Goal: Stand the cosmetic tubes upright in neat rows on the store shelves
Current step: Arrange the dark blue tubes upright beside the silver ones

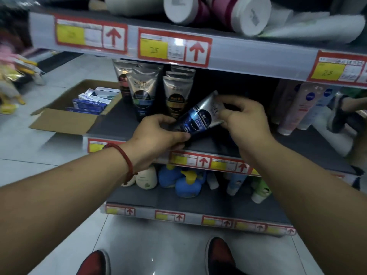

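Note:
A silver and blue cosmetic tube (200, 118) is tilted above the middle shelf (111, 124), crimped end up to the right. My left hand (158, 133) grips its lower cap end. My right hand (242, 118) pinches its upper silver end. To the left, several silver tubes stand upright in two rows: a blue-labelled row (142, 92) and a gold-labelled row (176, 92).
White and pink tubes (294, 110) lean at the shelf's right. Fallen bottles (246, 14) lie on the top shelf. A cardboard box of toothpaste (79, 108) sits on the floor at left. Bottles and blue pump bottles (186, 181) fill the lower shelf. My shoes (218, 255) show below.

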